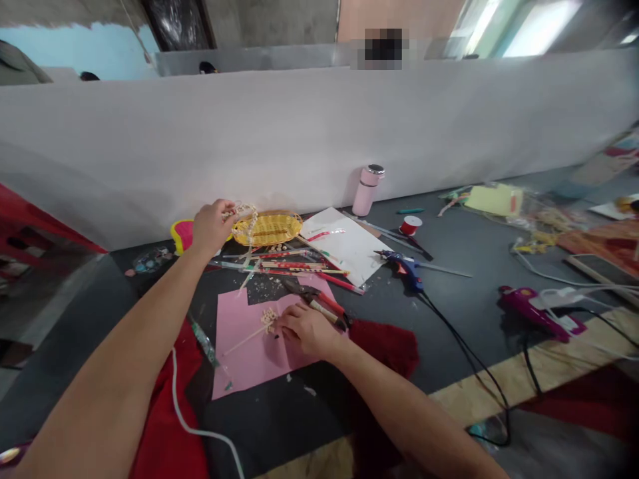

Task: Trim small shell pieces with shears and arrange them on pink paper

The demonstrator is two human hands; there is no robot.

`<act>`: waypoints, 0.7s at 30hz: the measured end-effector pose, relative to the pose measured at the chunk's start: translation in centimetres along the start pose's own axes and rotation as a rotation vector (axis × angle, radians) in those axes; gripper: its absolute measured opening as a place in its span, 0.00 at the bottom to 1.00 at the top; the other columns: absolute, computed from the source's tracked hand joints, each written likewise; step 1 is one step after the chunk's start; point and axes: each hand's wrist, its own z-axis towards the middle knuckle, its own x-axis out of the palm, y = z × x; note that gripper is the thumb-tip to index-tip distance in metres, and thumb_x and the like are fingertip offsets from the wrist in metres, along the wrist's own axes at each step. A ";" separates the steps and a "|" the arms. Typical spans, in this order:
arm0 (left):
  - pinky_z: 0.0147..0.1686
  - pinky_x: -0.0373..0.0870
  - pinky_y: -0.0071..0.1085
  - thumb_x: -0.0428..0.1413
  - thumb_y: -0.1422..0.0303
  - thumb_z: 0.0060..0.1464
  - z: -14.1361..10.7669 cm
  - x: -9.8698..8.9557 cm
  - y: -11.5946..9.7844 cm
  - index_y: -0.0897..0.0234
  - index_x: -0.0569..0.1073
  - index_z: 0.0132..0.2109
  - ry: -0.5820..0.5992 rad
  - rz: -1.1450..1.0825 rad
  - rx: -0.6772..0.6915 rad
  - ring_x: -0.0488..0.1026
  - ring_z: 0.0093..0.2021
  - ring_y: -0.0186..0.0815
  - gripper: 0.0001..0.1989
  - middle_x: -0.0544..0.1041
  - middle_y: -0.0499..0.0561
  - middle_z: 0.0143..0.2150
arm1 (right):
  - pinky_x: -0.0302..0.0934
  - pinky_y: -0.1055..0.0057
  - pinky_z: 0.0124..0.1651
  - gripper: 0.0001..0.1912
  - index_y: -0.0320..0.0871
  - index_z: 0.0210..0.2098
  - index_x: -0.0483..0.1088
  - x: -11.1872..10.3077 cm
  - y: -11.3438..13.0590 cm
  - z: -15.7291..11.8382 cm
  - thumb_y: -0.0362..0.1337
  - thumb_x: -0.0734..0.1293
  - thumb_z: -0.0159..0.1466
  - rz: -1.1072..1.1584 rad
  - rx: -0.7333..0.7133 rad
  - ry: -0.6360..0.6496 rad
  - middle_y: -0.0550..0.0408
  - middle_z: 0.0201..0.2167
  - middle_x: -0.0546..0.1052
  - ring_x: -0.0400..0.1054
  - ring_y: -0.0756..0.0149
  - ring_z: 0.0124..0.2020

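Note:
My left hand (213, 225) is raised at the near side of a yellow woven basket (272, 231), its fingers closed on a looped strand of small pale beads (253, 216). Low over a sheet of pink paper (237, 372), my right hand (307, 330) has its fingers bent and drawn together. Its fingertips are at a small heap of pale pieces (268, 315). A thin pale stick (245, 340) runs across the paper toward those fingertips; whether they grip it or a small piece is hidden. Pliers with red handles (327, 305) lie just beyond this hand.
Wrapped sticks (287, 265) and crumbs lie behind the paper. A white sheet (344, 246), pink bottle (367, 191), red spool (410, 225) and blue glue gun (407, 269) are to the right. A purple glue gun (539, 313) with cables is farther right. A white partition (279, 133) stands behind.

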 end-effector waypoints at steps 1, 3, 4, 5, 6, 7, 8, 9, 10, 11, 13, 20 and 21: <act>0.48 0.62 0.35 0.52 0.63 0.55 0.9 0.4 -0.2 0.60 0.70 0.49 -0.013 -0.006 0.005 0.70 0.48 0.42 0.15 0.77 0.53 0.46 | 0.61 0.69 0.46 0.11 0.43 0.43 0.72 0.0 -0.1 0.0 0.31 0.62 0.63 0.002 0.003 0.006 0.51 0.40 0.74 0.66 0.64 0.42; 0.47 0.62 0.35 0.53 0.64 0.55 2.6 1.3 -0.6 0.60 0.70 0.48 -0.028 -0.021 0.016 0.70 0.47 0.42 0.14 0.77 0.53 0.45 | 0.60 0.69 0.46 0.10 0.43 0.42 0.72 0.0 -0.2 0.2 0.31 0.62 0.63 -0.004 0.012 0.019 0.51 0.39 0.74 0.66 0.64 0.41; 0.48 0.62 0.36 0.53 0.64 0.54 3.3 1.8 -0.7 0.60 0.71 0.48 -0.044 -0.021 0.022 0.69 0.48 0.42 0.14 0.77 0.52 0.45 | 0.60 0.68 0.46 0.10 0.43 0.42 0.72 0.0 -0.2 0.2 0.31 0.62 0.63 -0.010 0.019 0.022 0.52 0.39 0.74 0.66 0.65 0.41; 0.48 0.61 0.36 0.53 0.64 0.54 4.1 2.3 -0.8 0.60 0.71 0.47 -0.061 -0.017 0.026 0.68 0.48 0.43 0.13 0.77 0.53 0.44 | 0.60 0.68 0.46 0.10 0.43 0.41 0.72 0.1 -0.2 0.3 0.31 0.61 0.62 -0.012 0.025 0.022 0.52 0.39 0.74 0.66 0.65 0.40; 0.47 0.61 0.36 0.54 0.63 0.54 4.7 2.8 -0.8 0.59 0.72 0.47 -0.078 -0.010 0.028 0.67 0.48 0.43 0.13 0.77 0.53 0.42 | 0.59 0.68 0.46 0.10 0.43 0.41 0.72 0.1 -0.2 0.4 0.31 0.61 0.62 -0.011 0.028 0.017 0.53 0.39 0.74 0.66 0.65 0.40; 0.47 0.61 0.36 0.54 0.63 0.54 5.3 3.3 -0.8 0.58 0.72 0.47 -0.093 -0.003 0.029 0.66 0.48 0.44 0.13 0.76 0.53 0.41 | 0.59 0.68 0.46 0.11 0.43 0.41 0.72 0.2 -0.2 0.4 0.31 0.61 0.62 -0.008 0.028 0.012 0.53 0.39 0.74 0.65 0.65 0.40; 0.47 0.61 0.37 0.54 0.62 0.54 5.8 3.9 -0.8 0.58 0.73 0.47 -0.102 0.006 0.028 0.65 0.48 0.45 0.13 0.76 0.53 0.40 | 0.59 0.68 0.45 0.11 0.44 0.41 0.72 0.4 -0.3 0.5 0.31 0.61 0.61 -0.003 0.027 0.006 0.54 0.39 0.74 0.65 0.65 0.39; 0.46 0.61 0.37 0.54 0.62 0.53 6.2 4.4 -0.7 0.57 0.73 0.47 -0.105 0.015 0.025 0.65 0.47 0.45 0.14 0.75 0.54 0.38 | 0.59 0.68 0.44 0.11 0.44 0.41 0.72 0.5 -0.3 0.5 0.31 0.61 0.61 -0.001 0.028 0.000 0.54 0.39 0.74 0.65 0.65 0.38; 0.45 0.61 0.37 0.55 0.62 0.53 6.6 5.0 -0.6 0.57 0.73 0.47 -0.101 0.026 0.025 0.65 0.47 0.45 0.14 0.75 0.54 0.37 | 0.59 0.68 0.43 0.11 0.44 0.41 0.73 0.5 -0.3 0.6 0.31 0.61 0.61 -0.001 0.029 -0.003 0.54 0.38 0.74 0.65 0.65 0.38; 0.45 0.61 0.37 0.55 0.62 0.53 7.0 5.5 -0.4 0.57 0.73 0.47 -0.091 0.038 0.028 0.65 0.46 0.45 0.14 0.74 0.54 0.36 | 0.59 0.68 0.43 0.12 0.44 0.41 0.73 0.6 -0.3 0.6 0.31 0.61 0.61 -0.002 0.031 -0.004 0.54 0.38 0.74 0.65 0.65 0.37; 0.44 0.60 0.37 0.54 0.61 0.53 7.5 6.6 -0.1 0.57 0.74 0.47 -0.056 0.062 0.041 0.65 0.46 0.46 0.14 0.74 0.54 0.35 | 0.59 0.68 0.42 0.12 0.43 0.40 0.73 0.7 -0.4 0.7 0.30 0.61 0.60 -0.006 0.035 -0.008 0.53 0.38 0.74 0.64 0.65 0.37; 0.46 0.56 0.41 0.51 0.61 0.55 8.1 9.1 0.9 0.58 0.74 0.43 0.055 0.122 0.104 0.62 0.48 0.49 0.12 0.75 0.56 0.37 | 0.59 0.68 0.40 0.12 0.43 0.40 0.73 0.7 -0.5 0.9 0.30 0.61 0.59 0.010 0.063 0.002 0.54 0.38 0.75 0.64 0.65 0.36; 0.46 0.55 0.42 0.51 0.62 0.55 8.0 9.4 1.1 0.58 0.74 0.43 0.067 0.132 0.120 0.62 0.49 0.49 0.12 0.76 0.56 0.38 | 0.59 0.68 0.39 0.12 0.43 0.40 0.73 0.7 -0.5 1.0 0.30 0.61 0.59 0.014 0.068 0.005 0.54 0.38 0.75 0.64 0.65 0.36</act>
